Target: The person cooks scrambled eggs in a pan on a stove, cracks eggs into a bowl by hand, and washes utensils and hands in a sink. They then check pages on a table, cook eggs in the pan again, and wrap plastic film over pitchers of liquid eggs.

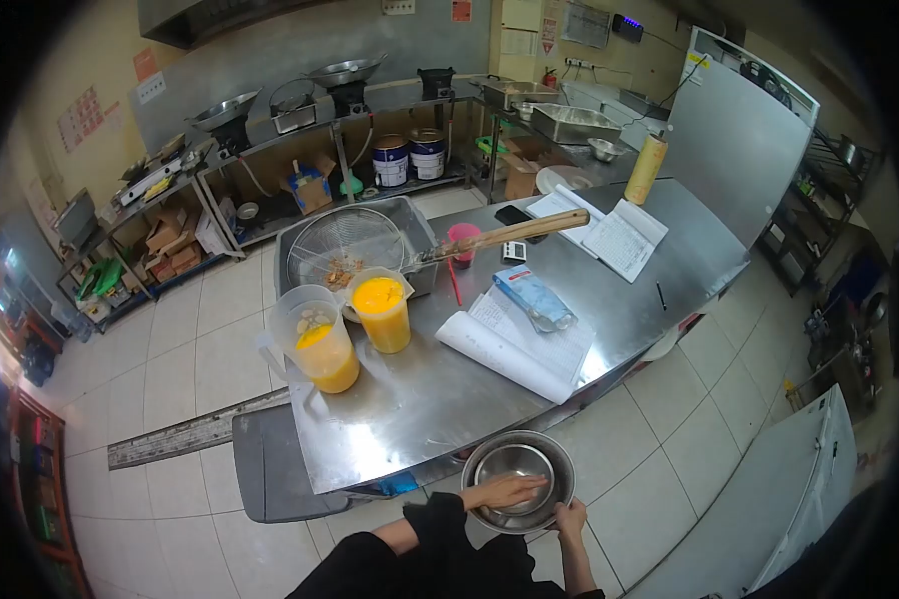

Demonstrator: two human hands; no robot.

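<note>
At the near edge of the steel table, my right hand (570, 517) grips the rim of a large metal mixing bowl (563, 461), fingers closed on it. Nested in this bowl sits a smaller metal bowl (509, 459). My left hand (509, 491) reaches across the smaller bowl, its fingers stretched out over the inside. On the table to the left stand two plastic pitchers of yellow-orange liquid, a handled pitcher (315, 339) with pale lumps on top and a fuller pitcher (382, 314).
A long-handled wire strainer (350, 250) rests on a grey tub (425, 215), its wooden handle reaching over the steel table (410, 409). Papers (514, 349), a blue packet (534, 298), a pink cup (461, 240) and an open notebook (624, 240) lie on top. Woks (345, 72) stand behind.
</note>
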